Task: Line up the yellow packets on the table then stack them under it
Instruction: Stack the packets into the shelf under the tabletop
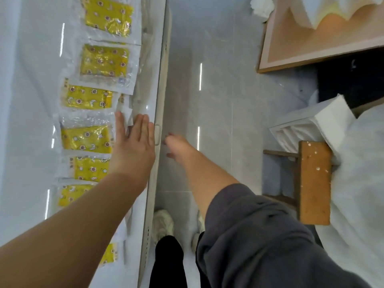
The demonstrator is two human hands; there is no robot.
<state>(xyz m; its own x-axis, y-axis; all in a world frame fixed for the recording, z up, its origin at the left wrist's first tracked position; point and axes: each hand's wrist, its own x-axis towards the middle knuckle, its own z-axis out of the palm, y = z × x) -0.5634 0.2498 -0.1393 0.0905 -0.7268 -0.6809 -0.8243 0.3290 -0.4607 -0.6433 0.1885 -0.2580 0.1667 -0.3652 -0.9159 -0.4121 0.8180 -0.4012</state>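
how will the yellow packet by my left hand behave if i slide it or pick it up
Probably floppy: the yellow packet is a thin flat pouch with crinkled clear edges, so it may sag when lifted. Likely light and slippery: glossy film on a shiny table, so a push from the left hand could skid it.

Glossy grey tiled floor [224, 100] right of centre, streaked with thin light reflections. Pale pink board [291, 44] with wooden edge at upper right, white and yellowish foam [324, 9] lying on it. Lower down, wooden stool [313, 183] flecked with white spots, beside stacked white sheets [311, 125] and a white cover [363, 183]. White shoe [164, 223] on the floor near the bottom.
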